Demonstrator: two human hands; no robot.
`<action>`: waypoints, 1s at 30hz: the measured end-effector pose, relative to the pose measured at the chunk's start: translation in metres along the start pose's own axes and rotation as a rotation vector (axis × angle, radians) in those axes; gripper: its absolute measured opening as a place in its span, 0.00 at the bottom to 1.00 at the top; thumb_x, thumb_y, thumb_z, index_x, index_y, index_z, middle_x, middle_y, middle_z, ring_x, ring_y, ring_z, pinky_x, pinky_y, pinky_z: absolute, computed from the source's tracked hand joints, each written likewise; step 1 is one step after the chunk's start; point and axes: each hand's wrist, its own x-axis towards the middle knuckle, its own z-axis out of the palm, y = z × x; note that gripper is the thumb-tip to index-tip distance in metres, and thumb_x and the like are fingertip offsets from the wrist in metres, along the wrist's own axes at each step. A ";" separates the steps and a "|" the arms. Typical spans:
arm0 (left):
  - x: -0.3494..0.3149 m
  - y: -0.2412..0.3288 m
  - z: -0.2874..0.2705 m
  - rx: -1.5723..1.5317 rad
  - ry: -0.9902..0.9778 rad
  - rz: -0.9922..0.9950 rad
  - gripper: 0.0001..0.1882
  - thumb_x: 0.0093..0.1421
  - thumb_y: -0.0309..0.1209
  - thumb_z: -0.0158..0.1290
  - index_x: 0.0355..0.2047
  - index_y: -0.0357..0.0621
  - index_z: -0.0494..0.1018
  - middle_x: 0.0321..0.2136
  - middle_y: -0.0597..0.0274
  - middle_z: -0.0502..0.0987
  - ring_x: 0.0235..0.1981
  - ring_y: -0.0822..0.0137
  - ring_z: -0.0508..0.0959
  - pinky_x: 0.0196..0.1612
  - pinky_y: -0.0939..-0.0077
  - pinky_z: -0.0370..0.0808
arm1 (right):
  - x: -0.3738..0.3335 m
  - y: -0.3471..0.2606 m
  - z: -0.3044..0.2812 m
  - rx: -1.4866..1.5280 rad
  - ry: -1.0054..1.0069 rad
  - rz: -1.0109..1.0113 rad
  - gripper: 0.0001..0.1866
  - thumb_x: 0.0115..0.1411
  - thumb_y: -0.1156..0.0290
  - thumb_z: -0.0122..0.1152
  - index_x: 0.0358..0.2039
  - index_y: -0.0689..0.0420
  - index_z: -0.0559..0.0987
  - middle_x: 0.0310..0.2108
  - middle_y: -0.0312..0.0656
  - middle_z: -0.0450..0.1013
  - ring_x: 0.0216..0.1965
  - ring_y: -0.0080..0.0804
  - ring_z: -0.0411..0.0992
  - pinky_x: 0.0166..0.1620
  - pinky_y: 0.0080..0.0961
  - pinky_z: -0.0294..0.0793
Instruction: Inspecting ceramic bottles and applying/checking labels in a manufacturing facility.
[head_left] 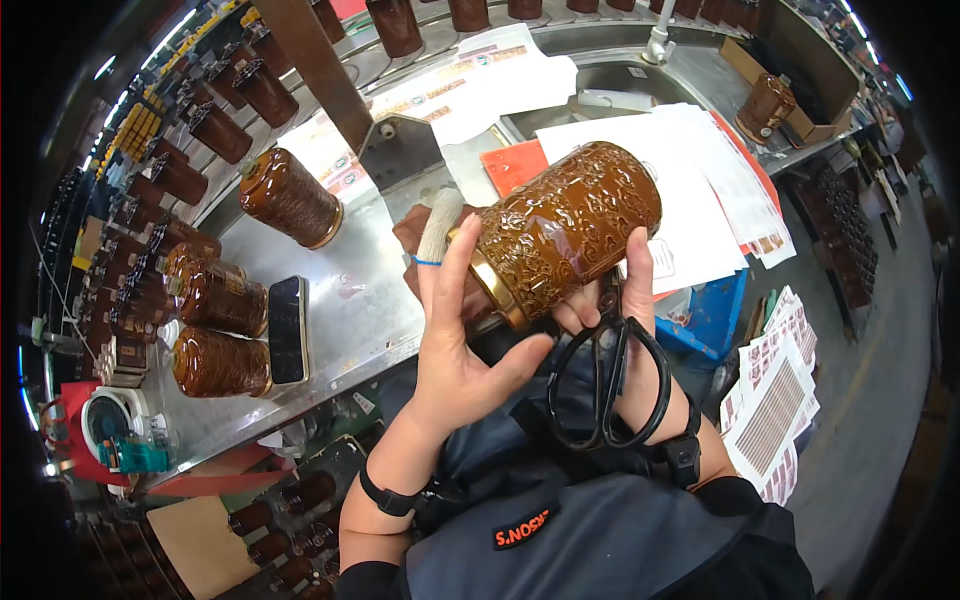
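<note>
A glossy brown embossed bottle (575, 230) lies tilted between my two hands, its gold-banded base toward the left. My left hand (455, 335) holds it at that base, fingers along the gold band and thumb stretched out below. One left finger wears a pale knitted finger cover (440, 228) with a blue edge. My right hand (635, 285) supports the bottle's underside, thumb up against its right side. Black-handled scissors (607, 385) hang from the same hand, loops downward; their blades are mostly hidden. Behind the left fingers shows a brown piece (408, 235) I cannot identify.
Similar bottles (290, 200) stand on the metal table (370, 300) at left, beside a phone (289, 330). White printed sheets (690, 190) lie at the far right, over a sink. A blue bin (715, 320) sits below them. A metal post (320, 75) rises behind; bottles line a curved conveyor.
</note>
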 end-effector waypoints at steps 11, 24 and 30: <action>0.002 -0.020 -0.021 0.234 0.216 0.143 0.12 0.67 0.32 0.45 0.47 0.41 0.73 0.63 0.48 0.56 0.54 0.63 0.69 0.45 0.79 0.71 | 0.001 -0.003 0.038 -0.083 -0.051 0.066 0.20 0.61 0.46 0.55 0.35 0.50 0.72 0.19 0.28 0.68 0.12 0.15 0.62 0.16 0.15 0.59; 0.007 -0.008 -0.027 0.452 -0.009 0.187 0.36 0.56 0.19 0.50 0.65 0.38 0.51 0.67 0.50 0.49 0.65 0.57 0.57 0.64 0.61 0.57 | 0.012 0.002 0.042 -0.115 0.064 0.027 0.18 0.58 0.49 0.61 0.31 0.51 0.74 0.16 0.29 0.69 0.12 0.15 0.64 0.14 0.13 0.59; 0.004 -0.011 -0.024 0.054 0.061 0.134 0.38 0.52 0.17 0.49 0.65 0.40 0.53 0.66 0.54 0.52 0.63 0.59 0.58 0.65 0.62 0.56 | 0.010 0.006 0.041 -0.077 -0.024 0.072 0.18 0.60 0.50 0.58 0.38 0.52 0.73 0.24 0.31 0.72 0.12 0.11 0.61 0.14 0.10 0.59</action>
